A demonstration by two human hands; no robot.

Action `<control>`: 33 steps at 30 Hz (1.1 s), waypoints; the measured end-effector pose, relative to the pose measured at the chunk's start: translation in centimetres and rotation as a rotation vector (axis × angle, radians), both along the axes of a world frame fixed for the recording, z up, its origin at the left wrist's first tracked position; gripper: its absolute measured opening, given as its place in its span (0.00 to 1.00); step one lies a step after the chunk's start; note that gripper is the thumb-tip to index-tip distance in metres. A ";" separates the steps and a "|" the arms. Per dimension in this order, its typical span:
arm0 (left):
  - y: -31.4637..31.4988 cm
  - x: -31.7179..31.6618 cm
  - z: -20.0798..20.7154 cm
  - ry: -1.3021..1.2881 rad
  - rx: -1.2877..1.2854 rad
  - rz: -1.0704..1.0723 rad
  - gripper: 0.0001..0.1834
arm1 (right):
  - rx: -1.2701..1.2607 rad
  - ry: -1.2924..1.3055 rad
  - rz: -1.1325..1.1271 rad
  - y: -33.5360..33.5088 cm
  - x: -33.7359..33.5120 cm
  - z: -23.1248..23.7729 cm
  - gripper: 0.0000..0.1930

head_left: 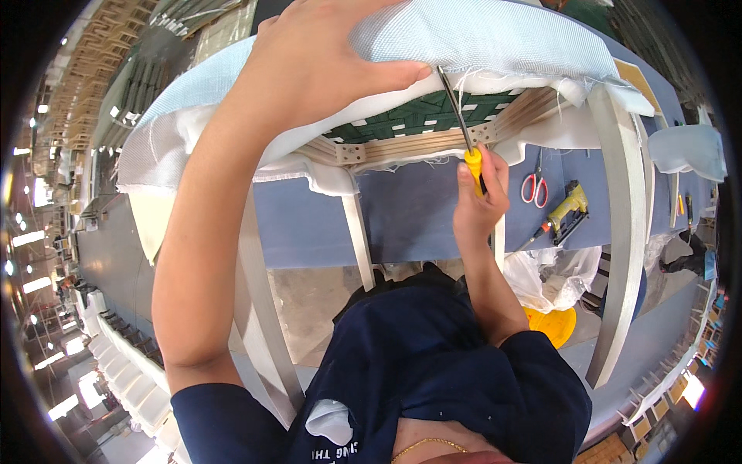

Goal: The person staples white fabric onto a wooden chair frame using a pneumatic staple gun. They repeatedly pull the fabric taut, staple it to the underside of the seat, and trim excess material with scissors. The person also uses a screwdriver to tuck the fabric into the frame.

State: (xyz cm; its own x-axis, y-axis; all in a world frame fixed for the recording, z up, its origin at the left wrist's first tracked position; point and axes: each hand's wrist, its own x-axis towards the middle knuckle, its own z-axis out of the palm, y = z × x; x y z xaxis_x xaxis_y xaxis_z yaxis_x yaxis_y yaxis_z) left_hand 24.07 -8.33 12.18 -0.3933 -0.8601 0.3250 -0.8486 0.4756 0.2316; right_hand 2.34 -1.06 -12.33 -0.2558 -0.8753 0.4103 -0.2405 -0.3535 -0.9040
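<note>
An upturned chair seat stands in front of me, covered in light blue fabric (487, 35) with white padding along its edge. My left hand (325, 62) lies spread over the fabric, thumb stretched along the rim; its other fingertips are partly out of the picture. In my right hand (481, 201) is a screwdriver (474, 164) with a yellow handle and a dark shaft. Its tip meets the frayed fabric edge close to my left thumb. Inside the seat, dark green webbing (410, 117) crosses behind the wooden frame. A pale leg (622, 232) slants down at the right.
On the blue-grey table (309, 224) lie red-handled scissors (534, 188) and a yellow staple gun (570, 209), right of my right hand. A clear plastic bag (553, 278) hangs near a yellow round object (553, 326). More chair legs (359, 241) stand between me and the table.
</note>
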 end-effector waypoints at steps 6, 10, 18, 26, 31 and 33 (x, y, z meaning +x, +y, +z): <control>0.1 -0.6 0.5 -0.005 0.095 0.079 0.41 | -0.053 -0.122 -0.007 -1.4 1.8 -1.2 0.19; -0.5 -0.2 0.3 0.080 0.117 0.067 0.41 | -0.117 -0.113 -0.028 -3.2 4.3 -2.6 0.19; -0.6 1.1 -0.6 0.045 0.056 0.019 0.42 | 0.016 -0.206 -0.008 -0.6 5.7 -2.6 0.18; -1.0 1.3 -1.1 0.055 0.069 0.044 0.43 | -0.013 -0.449 0.089 -2.8 9.8 -5.3 0.20; -1.2 1.4 -1.6 0.019 0.006 0.055 0.43 | -0.066 -0.452 0.129 -5.9 10.9 -6.1 0.21; -1.3 1.3 -1.7 -0.039 0.021 0.086 0.44 | -0.102 -0.481 0.157 -7.1 11.3 -6.9 0.21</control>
State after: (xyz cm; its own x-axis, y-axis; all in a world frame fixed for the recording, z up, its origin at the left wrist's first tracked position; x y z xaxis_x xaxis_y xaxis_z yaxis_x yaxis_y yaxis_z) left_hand 25.42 -9.67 10.50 -0.3293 -0.8979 0.2922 -0.8949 0.3955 0.2068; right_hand 13.67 -8.12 -19.24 -0.3051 -0.8802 0.3636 0.2570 -0.4438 -0.8585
